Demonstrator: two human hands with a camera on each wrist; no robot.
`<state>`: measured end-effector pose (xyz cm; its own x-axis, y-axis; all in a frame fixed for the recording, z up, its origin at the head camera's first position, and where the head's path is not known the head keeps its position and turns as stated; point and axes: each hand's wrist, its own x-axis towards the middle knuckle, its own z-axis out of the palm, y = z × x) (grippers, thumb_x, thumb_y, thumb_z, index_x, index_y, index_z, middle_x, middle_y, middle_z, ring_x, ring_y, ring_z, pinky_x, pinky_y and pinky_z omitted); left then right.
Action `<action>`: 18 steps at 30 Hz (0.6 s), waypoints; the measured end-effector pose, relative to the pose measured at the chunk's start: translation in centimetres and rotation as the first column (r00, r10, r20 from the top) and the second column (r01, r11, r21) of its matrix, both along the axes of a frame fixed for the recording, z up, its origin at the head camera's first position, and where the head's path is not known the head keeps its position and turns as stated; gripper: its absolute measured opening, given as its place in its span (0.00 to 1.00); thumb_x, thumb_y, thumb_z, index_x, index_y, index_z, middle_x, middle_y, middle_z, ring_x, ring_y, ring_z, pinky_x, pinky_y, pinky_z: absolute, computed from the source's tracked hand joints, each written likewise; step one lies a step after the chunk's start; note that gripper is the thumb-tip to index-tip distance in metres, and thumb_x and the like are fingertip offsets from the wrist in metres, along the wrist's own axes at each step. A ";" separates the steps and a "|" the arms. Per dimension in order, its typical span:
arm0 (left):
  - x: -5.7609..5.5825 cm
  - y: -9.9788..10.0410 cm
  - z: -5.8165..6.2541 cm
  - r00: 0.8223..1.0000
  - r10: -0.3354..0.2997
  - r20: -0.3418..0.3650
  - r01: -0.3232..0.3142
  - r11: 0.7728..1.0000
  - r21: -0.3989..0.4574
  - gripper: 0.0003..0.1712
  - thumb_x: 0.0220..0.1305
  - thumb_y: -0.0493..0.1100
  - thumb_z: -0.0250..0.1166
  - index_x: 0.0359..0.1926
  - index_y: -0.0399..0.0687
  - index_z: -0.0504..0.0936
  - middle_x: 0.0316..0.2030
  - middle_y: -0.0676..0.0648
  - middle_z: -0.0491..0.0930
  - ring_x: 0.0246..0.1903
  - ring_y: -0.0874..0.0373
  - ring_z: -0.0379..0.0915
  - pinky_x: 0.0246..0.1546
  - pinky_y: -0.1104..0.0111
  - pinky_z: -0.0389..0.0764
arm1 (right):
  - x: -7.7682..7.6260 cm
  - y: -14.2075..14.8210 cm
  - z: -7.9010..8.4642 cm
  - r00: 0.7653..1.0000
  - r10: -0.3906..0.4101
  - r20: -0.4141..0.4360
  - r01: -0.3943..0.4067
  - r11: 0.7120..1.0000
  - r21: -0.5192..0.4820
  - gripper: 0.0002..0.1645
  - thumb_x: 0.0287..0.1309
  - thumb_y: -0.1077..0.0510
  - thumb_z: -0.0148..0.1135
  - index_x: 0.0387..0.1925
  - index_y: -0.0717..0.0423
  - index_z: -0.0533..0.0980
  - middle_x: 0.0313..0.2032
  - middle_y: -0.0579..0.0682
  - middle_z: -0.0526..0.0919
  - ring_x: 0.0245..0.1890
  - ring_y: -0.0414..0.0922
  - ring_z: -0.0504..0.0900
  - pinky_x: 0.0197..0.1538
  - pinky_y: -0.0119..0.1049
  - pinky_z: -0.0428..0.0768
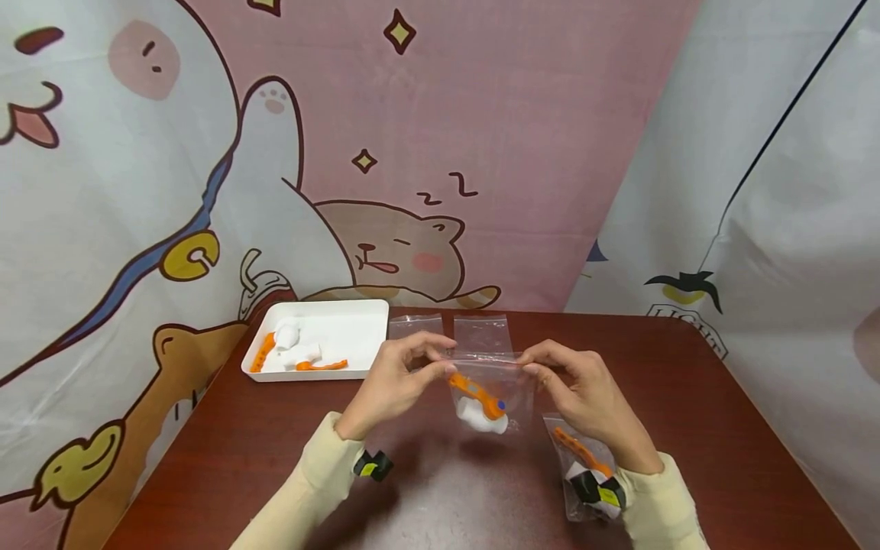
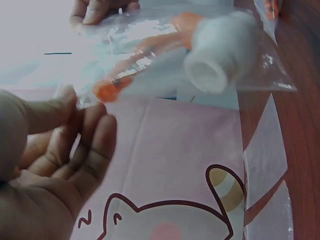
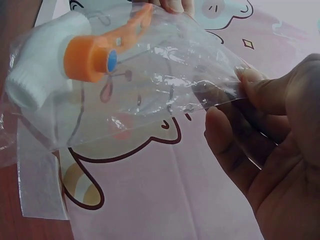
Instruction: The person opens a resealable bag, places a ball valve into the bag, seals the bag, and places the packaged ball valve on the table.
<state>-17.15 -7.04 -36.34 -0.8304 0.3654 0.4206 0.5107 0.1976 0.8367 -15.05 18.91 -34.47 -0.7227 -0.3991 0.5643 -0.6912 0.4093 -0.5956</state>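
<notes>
Between my two hands hangs a clear zip bag (image 1: 520, 389), held by its top edge above the table. My left hand (image 1: 397, 380) pinches the left top corner between thumb and fingers. The right top corner is pinched by my right hand (image 1: 583, 392). Inside the bag are an orange plastic piece (image 3: 89, 59) with a blue round end and a white plastic pipe-like fitting (image 2: 222, 52). Whether the seal is fully pressed together cannot be made out.
A white tray (image 1: 357, 336) at the back left holds white and orange pieces. Two flat clear bags (image 1: 481, 333) lie at the table's back edge. Another filled bag (image 1: 574, 458) lies by my right wrist on the brown table (image 1: 440, 496). A printed cloth (image 1: 522, 153) hangs behind.
</notes>
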 end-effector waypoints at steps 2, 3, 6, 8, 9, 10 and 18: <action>0.2 0.0 0.4 0.999 0.018 0.045 -0.017 1.000 -0.021 0.09 0.58 0.36 0.66 0.41 0.42 0.83 0.32 0.44 0.84 0.30 0.53 0.82 0.31 0.67 0.80 | -0.1 0.0 -0.1 1.000 0.006 0.006 -0.006 1.000 -0.006 0.11 0.57 0.71 0.58 0.36 0.54 0.78 0.32 0.48 0.85 0.23 0.34 0.76 0.23 0.26 0.74; 0.3 0.1 0.6 0.998 0.024 0.063 -0.023 0.999 -0.029 0.08 0.58 0.36 0.66 0.40 0.41 0.84 0.33 0.44 0.85 0.30 0.54 0.82 0.30 0.68 0.80 | -0.1 0.0 -0.2 1.000 0.011 0.005 -0.011 1.000 -0.011 0.10 0.57 0.71 0.58 0.37 0.55 0.78 0.32 0.48 0.85 0.23 0.35 0.76 0.23 0.26 0.74; 0.3 0.2 0.7 0.994 0.048 0.096 -0.043 0.997 -0.058 0.06 0.58 0.37 0.66 0.36 0.41 0.85 0.32 0.44 0.85 0.29 0.57 0.82 0.28 0.71 0.79 | -0.2 0.0 -0.5 1.000 0.024 0.005 -0.023 0.999 -0.023 0.10 0.57 0.72 0.58 0.37 0.57 0.78 0.33 0.49 0.86 0.24 0.37 0.78 0.23 0.27 0.75; 0.3 0.2 0.8 0.993 0.062 0.105 -0.054 0.996 -0.070 0.05 0.58 0.37 0.66 0.35 0.42 0.84 0.31 0.44 0.85 0.29 0.58 0.81 0.27 0.72 0.78 | -0.3 0.1 -0.6 0.999 0.041 0.007 -0.041 0.999 -0.035 0.11 0.56 0.73 0.58 0.37 0.58 0.78 0.33 0.51 0.86 0.24 0.40 0.80 0.24 0.26 0.75; 0.3 0.2 0.7 0.992 0.069 0.105 -0.061 0.995 -0.077 0.04 0.58 0.38 0.66 0.34 0.42 0.84 0.30 0.44 0.85 0.28 0.58 0.81 0.27 0.73 0.77 | -0.3 0.1 -0.7 0.999 0.052 0.007 -0.052 0.998 -0.042 0.11 0.56 0.73 0.58 0.38 0.58 0.77 0.33 0.51 0.86 0.25 0.42 0.81 0.24 0.26 0.75; 0.3 0.2 0.7 0.992 0.075 0.105 -0.066 0.994 -0.083 0.04 0.58 0.38 0.67 0.33 0.42 0.84 0.29 0.44 0.84 0.27 0.59 0.80 0.26 0.73 0.76 | -0.4 0.1 -0.7 0.998 0.061 0.006 -0.060 0.997 -0.050 0.11 0.56 0.74 0.58 0.38 0.59 0.77 0.33 0.52 0.86 0.25 0.43 0.82 0.24 0.26 0.75; 0.0 0.4 0.2 0.994 -0.004 0.110 -0.002 0.999 0.051 0.04 0.59 0.39 0.66 0.34 0.41 0.82 0.32 0.44 0.81 0.29 0.52 0.77 0.31 0.70 0.76 | -0.8 0.5 -1.0 0.999 0.043 0.013 -0.041 0.996 -0.079 0.16 0.55 0.74 0.58 0.45 0.61 0.74 0.33 0.53 0.87 0.26 0.43 0.82 0.26 0.28 0.74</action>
<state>-17.11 -6.63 -36.16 -0.8723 0.3468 0.3447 0.4152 0.1530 0.8967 -15.89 19.39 -35.42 -0.7147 -0.3839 0.5846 -0.6977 0.3315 -0.6351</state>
